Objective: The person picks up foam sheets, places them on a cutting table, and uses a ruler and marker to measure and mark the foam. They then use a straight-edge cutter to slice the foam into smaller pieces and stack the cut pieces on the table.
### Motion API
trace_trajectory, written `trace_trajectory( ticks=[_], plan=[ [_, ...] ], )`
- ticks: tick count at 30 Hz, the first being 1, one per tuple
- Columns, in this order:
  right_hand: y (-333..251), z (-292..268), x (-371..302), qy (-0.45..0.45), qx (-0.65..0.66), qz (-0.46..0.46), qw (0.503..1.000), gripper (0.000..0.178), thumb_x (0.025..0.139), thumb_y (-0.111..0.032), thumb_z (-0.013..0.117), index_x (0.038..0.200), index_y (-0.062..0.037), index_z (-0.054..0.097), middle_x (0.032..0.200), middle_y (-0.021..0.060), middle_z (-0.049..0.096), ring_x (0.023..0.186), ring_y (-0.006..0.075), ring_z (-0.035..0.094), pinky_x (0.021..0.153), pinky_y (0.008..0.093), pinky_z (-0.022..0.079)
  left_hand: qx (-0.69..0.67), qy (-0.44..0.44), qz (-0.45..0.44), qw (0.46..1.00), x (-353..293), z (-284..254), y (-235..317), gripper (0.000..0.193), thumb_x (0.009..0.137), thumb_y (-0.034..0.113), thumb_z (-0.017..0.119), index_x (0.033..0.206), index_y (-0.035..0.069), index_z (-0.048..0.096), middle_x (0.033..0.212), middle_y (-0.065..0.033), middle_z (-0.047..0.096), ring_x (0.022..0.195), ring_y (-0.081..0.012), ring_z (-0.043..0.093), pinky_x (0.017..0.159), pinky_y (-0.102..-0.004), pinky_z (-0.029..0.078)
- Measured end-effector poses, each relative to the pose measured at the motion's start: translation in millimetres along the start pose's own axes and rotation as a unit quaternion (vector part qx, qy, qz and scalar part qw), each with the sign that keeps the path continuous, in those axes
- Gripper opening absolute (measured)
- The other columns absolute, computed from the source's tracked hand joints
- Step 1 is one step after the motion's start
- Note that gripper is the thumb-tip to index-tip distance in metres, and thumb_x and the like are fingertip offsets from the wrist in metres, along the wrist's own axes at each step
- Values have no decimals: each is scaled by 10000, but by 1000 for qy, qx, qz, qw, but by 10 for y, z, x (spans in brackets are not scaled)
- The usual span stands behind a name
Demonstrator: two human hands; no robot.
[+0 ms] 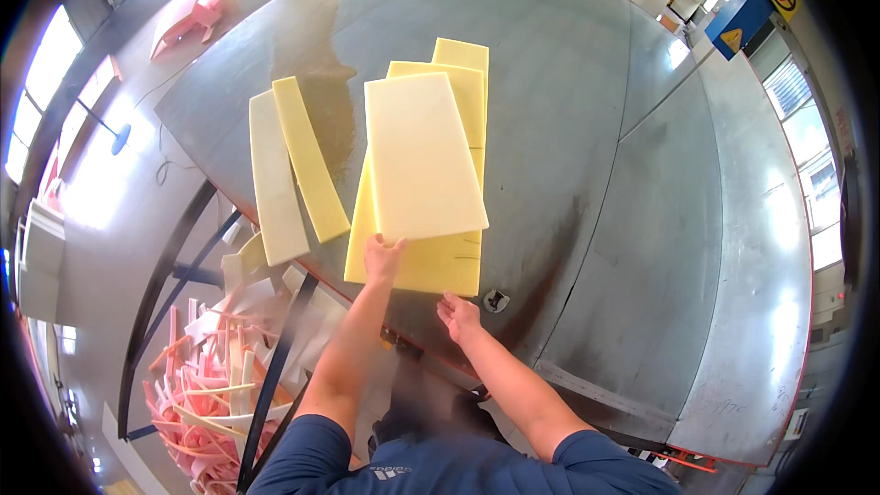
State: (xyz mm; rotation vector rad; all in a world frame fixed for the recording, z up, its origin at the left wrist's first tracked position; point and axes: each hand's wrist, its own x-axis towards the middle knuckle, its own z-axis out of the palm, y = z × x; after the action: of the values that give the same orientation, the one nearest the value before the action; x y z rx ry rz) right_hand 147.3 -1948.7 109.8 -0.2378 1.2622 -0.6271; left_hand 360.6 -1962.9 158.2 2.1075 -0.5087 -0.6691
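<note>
A pale cream foam sheet (423, 156) lies tilted over a stack of yellow foam sheets (412, 266) on a large grey metal table (550, 119). My left hand (382, 258) pinches the cream sheet at its near left corner. Just off the near edge of the lowest yellow sheet is my right hand (457, 316), its fingers apart and nothing in them. Left of the stack lie a narrow yellow foam strip (310, 160) and a paler foam strip (277, 179), side by side.
Pink and cream foam offcuts (215, 394) heap up beyond the table's left edge, by a dark metal frame (275, 376). A small round fitting (496, 301) sits in the tabletop near my right hand. A blue box (736, 18) stands over the far right side.
</note>
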Motion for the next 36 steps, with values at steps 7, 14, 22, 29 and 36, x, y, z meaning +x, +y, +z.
trace_trajectory(
  ticks=[7,14,22,29,36],
  plan=[
    [-105,466,-118,96,131,38,986,261,822,-165,746,1026,-88,603,908,69,614,806,214,597,728,365,527,73,-16,-129,989,413,-87,353,813,674,444,830,1234,-50,509,1232,-205,570,1151,-324,565,958,-405,457],
    [-311,613,-181,83,58,-52,993,320,809,-162,759,1082,-139,594,925,-6,630,797,162,616,703,338,530,-37,-33,-107,993,585,-179,568,589,675,293,868,1036,-71,578,993,-173,651,924,-261,629,808,-387,499],
    [-383,506,-123,19,109,-69,991,390,827,-101,720,1172,-138,543,1087,32,627,922,193,651,718,343,589,19,85,-38,995,831,-262,253,627,734,324,803,1167,-28,518,1156,-201,594,1059,-293,583,915,-408,464],
    [-426,378,-71,55,94,-50,993,348,837,-118,724,1145,-127,562,1062,28,635,890,193,655,708,349,585,143,142,-205,958,1159,-772,-278,841,727,414,778,1302,-60,387,1332,-256,490,1234,-376,497,1027,-435,419],
    [-398,459,-104,41,83,-58,994,315,843,-124,728,1113,-124,567,1016,25,651,874,196,659,731,368,582,135,64,-196,969,1377,-946,-299,600,700,364,812,1081,-51,605,1092,-204,669,1058,-325,636,942,-400,480]
  ],
)
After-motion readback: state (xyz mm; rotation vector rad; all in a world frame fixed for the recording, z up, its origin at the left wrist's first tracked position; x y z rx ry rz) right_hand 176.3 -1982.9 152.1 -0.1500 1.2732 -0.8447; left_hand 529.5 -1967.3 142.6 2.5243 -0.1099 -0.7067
